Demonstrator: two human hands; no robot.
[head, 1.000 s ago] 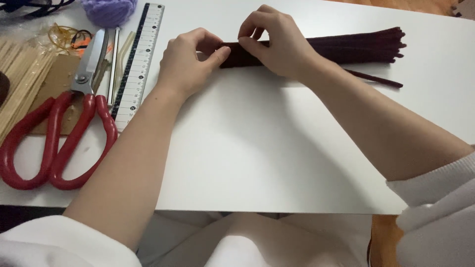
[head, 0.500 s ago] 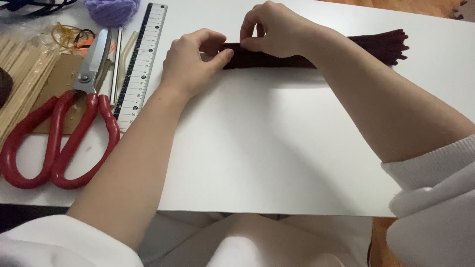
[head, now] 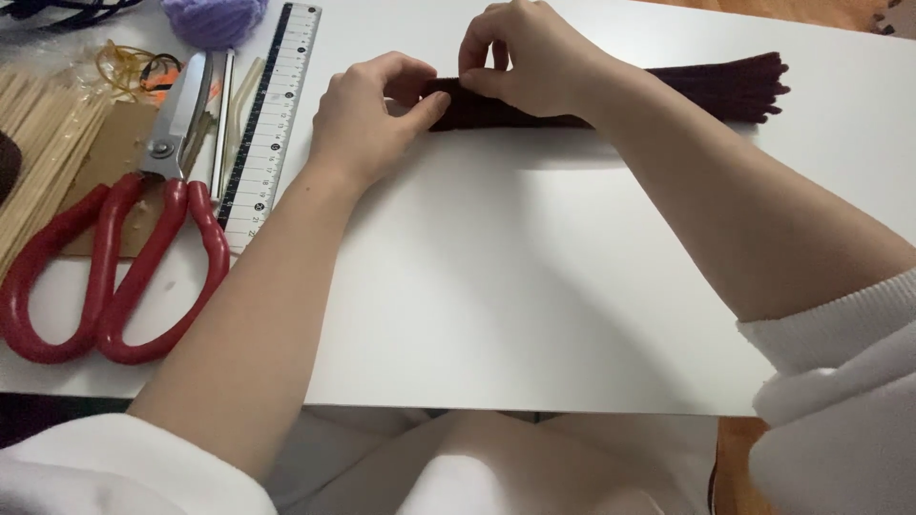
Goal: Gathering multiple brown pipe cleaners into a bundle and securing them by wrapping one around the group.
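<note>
Fingers (head: 477, 81) of the right hand (head: 534, 62) pinched together on the left end of the pipe-cleaner bundle (head: 725, 86), thumb and forefinger clamped on the fuzzy stems; left hand (head: 367, 119) curled, fingertips closed against the same end from the left, thumb pressing the tip. Step in hand looks like squaring up or picking at the bundle's end, maybe isolating one stem; next move probably calls for a fine pinch and a steady hold on the rest so the bundle doesn't splay. Bundle is dark maroon, long, thin, fuzzy, lying left-right at the far side of the white board (head: 534, 286), its right end fanned slightly. Board is flat, smooth, matte. Left of it: a white ruler (head: 272, 114), stiff, running near to far; big scissors (head: 143, 238) with red loop handles and steel blades, blades closed; pale wooden sticks (head: 43, 143) at far left; purple yarn (head: 215, 19), soft, at far left top; rubber bands (head: 134, 67) just beside. White sleeves at both near corners.
</note>
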